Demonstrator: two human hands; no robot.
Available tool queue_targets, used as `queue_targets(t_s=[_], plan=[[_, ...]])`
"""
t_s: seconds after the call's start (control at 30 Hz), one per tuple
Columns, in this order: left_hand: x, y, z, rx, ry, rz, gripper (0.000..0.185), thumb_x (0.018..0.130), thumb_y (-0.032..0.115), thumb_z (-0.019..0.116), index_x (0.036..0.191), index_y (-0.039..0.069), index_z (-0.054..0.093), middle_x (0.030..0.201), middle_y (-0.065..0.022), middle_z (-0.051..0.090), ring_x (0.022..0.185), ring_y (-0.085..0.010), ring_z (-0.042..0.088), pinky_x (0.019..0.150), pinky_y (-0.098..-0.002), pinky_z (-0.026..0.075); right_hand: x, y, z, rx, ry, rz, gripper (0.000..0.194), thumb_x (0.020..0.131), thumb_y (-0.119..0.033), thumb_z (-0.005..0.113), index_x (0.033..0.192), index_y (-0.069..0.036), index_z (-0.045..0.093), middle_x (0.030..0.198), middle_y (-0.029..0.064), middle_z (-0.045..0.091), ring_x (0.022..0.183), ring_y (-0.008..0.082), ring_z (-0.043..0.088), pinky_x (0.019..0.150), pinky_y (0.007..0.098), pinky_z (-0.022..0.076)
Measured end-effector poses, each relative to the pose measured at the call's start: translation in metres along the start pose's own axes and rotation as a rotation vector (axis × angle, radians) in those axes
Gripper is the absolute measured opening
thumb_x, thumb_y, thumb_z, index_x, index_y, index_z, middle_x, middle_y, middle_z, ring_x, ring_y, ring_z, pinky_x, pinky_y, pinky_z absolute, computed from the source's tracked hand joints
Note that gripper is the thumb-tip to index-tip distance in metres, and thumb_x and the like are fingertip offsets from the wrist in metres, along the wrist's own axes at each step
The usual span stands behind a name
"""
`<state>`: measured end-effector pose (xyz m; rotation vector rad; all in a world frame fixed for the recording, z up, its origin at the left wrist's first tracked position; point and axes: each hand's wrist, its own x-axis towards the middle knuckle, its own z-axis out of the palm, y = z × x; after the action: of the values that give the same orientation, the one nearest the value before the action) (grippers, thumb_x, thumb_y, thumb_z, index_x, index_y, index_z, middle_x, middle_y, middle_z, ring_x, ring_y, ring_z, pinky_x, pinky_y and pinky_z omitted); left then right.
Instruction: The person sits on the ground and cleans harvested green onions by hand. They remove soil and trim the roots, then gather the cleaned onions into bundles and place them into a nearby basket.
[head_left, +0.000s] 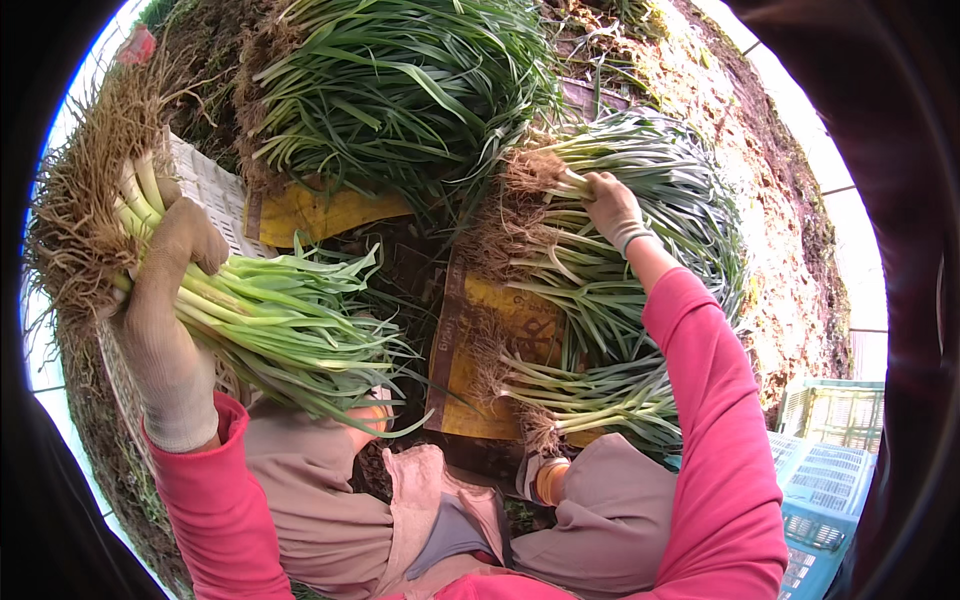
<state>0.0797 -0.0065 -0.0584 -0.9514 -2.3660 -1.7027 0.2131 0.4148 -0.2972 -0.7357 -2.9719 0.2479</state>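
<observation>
My left hand (176, 247), in a dirty knitted glove, grips a thick bunch of leek-like plants (277, 300) by the pale stems. Its shaggy brown roots (82, 217) stick out to the left, and the green leaves hang towards my knees. At the right, my gloved right hand (613, 208) has its fingers closed around the pale stems of a few plants (574, 182). These lie on top of a row of similar plants (637, 292), roots to the left and leaves to the right. My right fingertips are partly hidden among the stems.
A large heap of the same plants (405, 97) lies ahead on yellow sheeting (322, 214). Another yellow printed sheet (469, 390) lies under the right row. A white plastic crate (210, 187) stands behind my left hand. Blue crates (821, 480) stand at the lower right, beside bare soil (780, 187).
</observation>
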Motion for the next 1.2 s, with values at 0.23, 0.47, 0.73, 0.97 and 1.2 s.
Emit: queue_targets(t_s=[0.23,0.47,0.73,0.97,1.2], plan=[[-0.002,-0.004,0.0,0.108,-0.008,0.048,0.024,0.094,0.013,0.044,0.074,0.001,0.049,0.071,-0.0024,0.048,0.071,-0.0128,0.045,0.076,-0.0262,0.04,0.003,-0.018,0.012,-0.282,-0.071,-0.055,0.018,0.081,-0.019,0.066,0.098,-0.013,0.064,0.102,0.0101,0.061,0.101,0.0307,0.059,0.084,0.0421,0.0512],[-0.001,0.006,0.003,-0.009,-0.08,-0.015,0.025,0.093,0.025,0.045,0.087,0.001,0.05,0.073,-0.0033,0.042,0.071,-0.0127,0.042,0.074,-0.0268,0.038,-0.013,-0.011,-0.079,0.332,0.376,-0.054,0.014,0.084,-0.016,0.065,0.095,-0.009,0.059,0.078,0.0153,0.064,0.075,0.0361,0.063,0.065,0.0428,0.0499],[-0.022,0.038,0.029,-0.993,-0.441,-0.253,0.028,0.083,0.014,0.057,0.106,-0.002,0.057,0.077,-0.0078,0.059,0.066,-0.0148,0.053,0.062,-0.0273,0.042,-0.032,-0.162,-0.249,-0.384,0.848,-0.349,0.028,0.096,-0.031,0.052,0.088,-0.005,0.05,0.069,0.0057,0.057,0.05,0.0101,0.056,0.035,0.0249,0.0465],[-0.032,0.062,0.04,-1.228,-0.464,-0.441,0.067,0.081,0.024,0.057,0.137,-0.006,0.04,0.069,-0.0032,0.052,0.07,-0.0155,0.048,0.076,-0.0311,0.041,-0.103,-0.26,-0.259,-0.167,0.515,-0.332,0.025,0.097,-0.027,0.046,0.094,-0.002,0.048,0.077,0.0148,0.061,0.066,0.0255,0.065,0.056,0.037,0.0534],[-0.03,0.046,0.023,-1.221,-0.507,-0.516,0.059,0.082,0.025,0.057,0.13,-0.007,0.046,0.072,-0.0046,0.054,0.074,-0.0178,0.052,0.077,-0.0316,0.042,-0.123,-0.26,-0.249,1.164,-0.082,-0.119,0.031,0.102,-0.032,0.044,0.101,-0.002,0.056,0.077,-0.0004,0.056,0.069,0.0106,0.053,0.066,0.0269,0.0456]])
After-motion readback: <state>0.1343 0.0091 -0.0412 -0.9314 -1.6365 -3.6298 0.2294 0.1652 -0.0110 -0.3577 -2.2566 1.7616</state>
